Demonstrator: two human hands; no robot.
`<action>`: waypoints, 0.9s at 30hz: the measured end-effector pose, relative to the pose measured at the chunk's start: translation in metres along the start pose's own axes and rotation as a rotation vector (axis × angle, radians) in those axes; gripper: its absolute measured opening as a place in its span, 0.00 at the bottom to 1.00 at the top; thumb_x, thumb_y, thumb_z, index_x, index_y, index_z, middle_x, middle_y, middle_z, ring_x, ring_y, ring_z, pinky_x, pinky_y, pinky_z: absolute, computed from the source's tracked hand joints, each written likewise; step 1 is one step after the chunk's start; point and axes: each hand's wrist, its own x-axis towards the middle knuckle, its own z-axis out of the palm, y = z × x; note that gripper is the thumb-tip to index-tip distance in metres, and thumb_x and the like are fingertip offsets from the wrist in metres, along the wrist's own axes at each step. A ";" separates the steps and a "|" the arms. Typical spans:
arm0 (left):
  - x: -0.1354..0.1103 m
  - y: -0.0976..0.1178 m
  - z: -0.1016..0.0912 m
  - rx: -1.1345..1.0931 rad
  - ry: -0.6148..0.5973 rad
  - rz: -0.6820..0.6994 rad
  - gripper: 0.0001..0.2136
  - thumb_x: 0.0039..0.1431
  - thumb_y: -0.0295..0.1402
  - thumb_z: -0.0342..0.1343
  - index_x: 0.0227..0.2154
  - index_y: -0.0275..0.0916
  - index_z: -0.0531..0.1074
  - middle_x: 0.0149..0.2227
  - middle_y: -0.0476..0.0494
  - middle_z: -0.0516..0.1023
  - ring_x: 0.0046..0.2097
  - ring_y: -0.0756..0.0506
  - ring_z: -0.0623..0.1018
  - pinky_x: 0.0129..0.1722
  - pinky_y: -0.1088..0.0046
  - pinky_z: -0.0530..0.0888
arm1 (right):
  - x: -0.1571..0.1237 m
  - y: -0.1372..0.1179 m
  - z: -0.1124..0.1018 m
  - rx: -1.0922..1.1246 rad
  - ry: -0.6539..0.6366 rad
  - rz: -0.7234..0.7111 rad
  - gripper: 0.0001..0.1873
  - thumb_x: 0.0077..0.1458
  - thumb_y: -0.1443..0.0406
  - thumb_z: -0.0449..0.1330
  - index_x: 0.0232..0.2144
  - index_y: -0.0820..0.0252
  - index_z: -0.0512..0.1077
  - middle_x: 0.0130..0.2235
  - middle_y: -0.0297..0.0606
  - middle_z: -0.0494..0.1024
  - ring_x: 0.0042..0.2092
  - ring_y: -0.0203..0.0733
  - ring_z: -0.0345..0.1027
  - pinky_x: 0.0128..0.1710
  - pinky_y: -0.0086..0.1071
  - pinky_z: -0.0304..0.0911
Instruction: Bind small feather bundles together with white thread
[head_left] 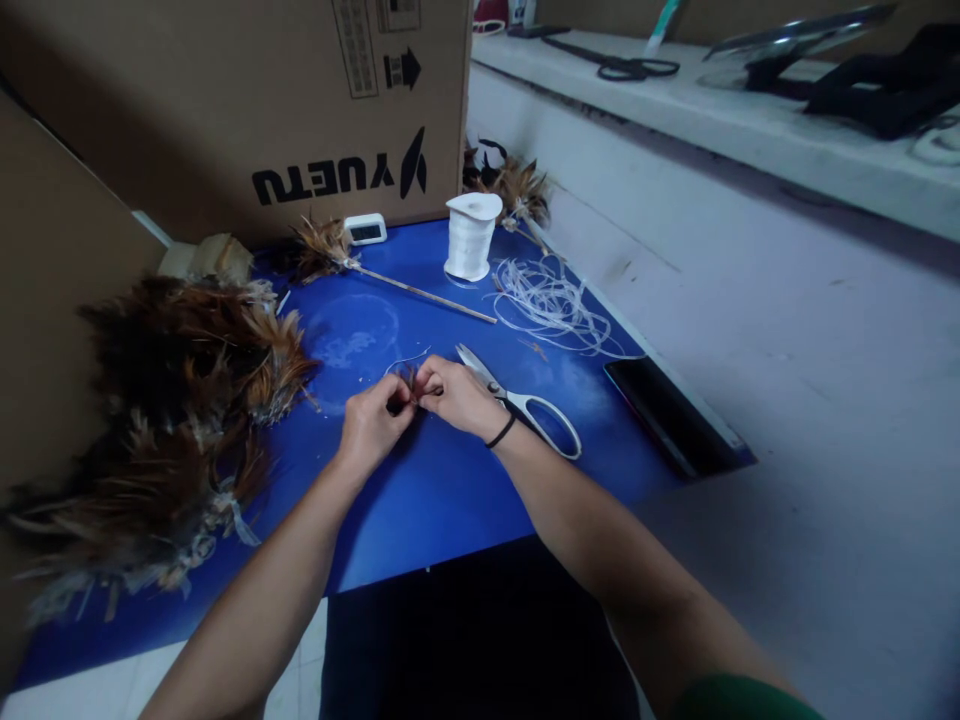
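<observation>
I see heaped feathers (pixel 172 430) at left, then the left hand (pixel 374 418) pinching a small brown tuft (pixel 409 375) between both hands above the blue table (pixel 427 510), the right hand (pixel 455 396) pinching it too, scissors (pixel 496 388) just beside

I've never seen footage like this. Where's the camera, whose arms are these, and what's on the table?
There's no machine here: a camera worn on a person's head looks down at their bare hands. The left hand and right hand pinch a small brownish piece, mostly hidden by fingers. On the blue table are scissors beside the right hand, a white spool, tangled pale strands, a feather-tipped stick, feather bundles on the left and a dark flat device on the right.
</observation>
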 end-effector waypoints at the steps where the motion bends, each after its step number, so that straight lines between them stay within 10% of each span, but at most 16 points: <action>1: 0.000 0.000 0.000 -0.006 0.007 0.000 0.03 0.48 0.26 0.55 0.25 0.39 0.66 0.25 0.53 0.73 0.28 0.53 0.73 0.30 0.78 0.67 | 0.000 0.001 0.000 0.003 0.005 0.002 0.11 0.45 0.77 0.57 0.30 0.59 0.63 0.25 0.27 0.74 0.29 0.31 0.68 0.32 0.26 0.58; 27: 0.001 0.001 0.001 -0.113 0.002 -0.146 0.03 0.49 0.30 0.57 0.25 0.39 0.67 0.26 0.51 0.75 0.30 0.50 0.75 0.32 0.76 0.69 | -0.001 -0.004 0.000 -0.115 0.176 0.017 0.10 0.44 0.73 0.54 0.29 0.57 0.60 0.25 0.27 0.69 0.27 0.32 0.63 0.32 0.28 0.59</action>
